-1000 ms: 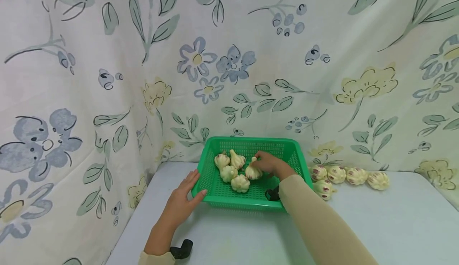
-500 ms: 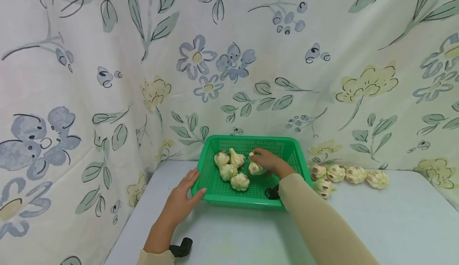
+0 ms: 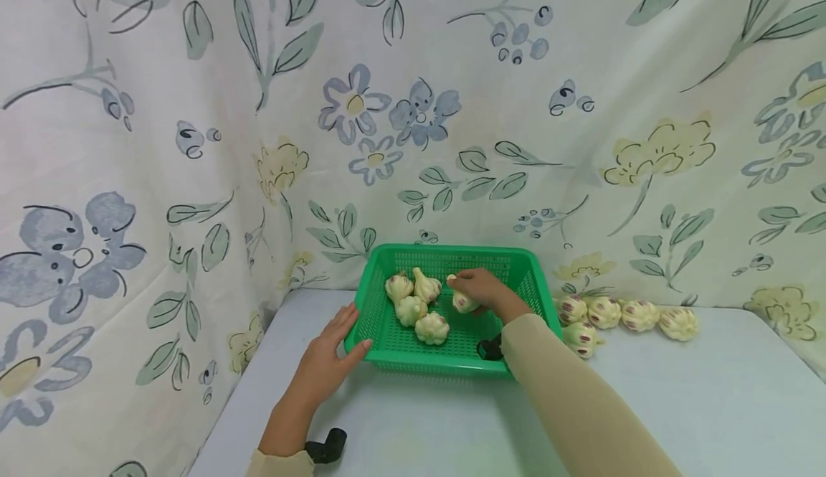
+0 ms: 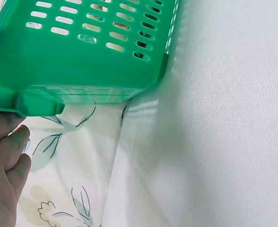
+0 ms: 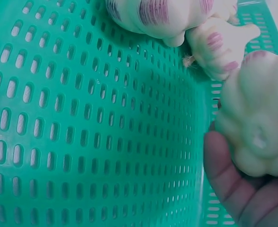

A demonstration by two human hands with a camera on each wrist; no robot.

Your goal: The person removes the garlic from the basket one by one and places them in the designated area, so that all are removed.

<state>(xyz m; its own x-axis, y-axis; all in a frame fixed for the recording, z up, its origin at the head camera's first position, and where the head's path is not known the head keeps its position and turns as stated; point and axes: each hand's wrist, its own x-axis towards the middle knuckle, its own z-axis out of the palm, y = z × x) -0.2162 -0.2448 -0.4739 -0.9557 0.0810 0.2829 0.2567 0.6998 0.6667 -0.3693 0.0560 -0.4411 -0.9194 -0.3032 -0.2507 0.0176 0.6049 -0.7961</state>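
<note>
My right hand (image 3: 485, 292) grips a garlic bulb (image 3: 462, 303) inside the green plastic basket (image 3: 439, 366). In the right wrist view, the held garlic bulb (image 5: 259, 118) shows its pale lobed underside, with fingers (image 5: 224, 172) curled beneath it. Several other garlic bulbs lie clustered in the basket's left half, the nearest garlic bulb (image 3: 432, 328) towards its front. At the basket's front left corner my left hand (image 3: 325, 362) rests against the rim, fingers extended and thumb apart. The left wrist view shows these fingers (image 4: 16, 146) beside the rim's corner; the thumb is hidden there.
Several more garlic bulbs (image 3: 640, 315) stand on the white table (image 3: 710, 405), right of the basket. A floral curtain (image 3: 413, 197) hangs close behind the basket and down the left side. Black straps with small devices sit on both wrists.
My right hand has lifted the garlic bulb slightly, shifting it right and tilting it, away from the other bulbs. The left hand and basket stay where they were.
</note>
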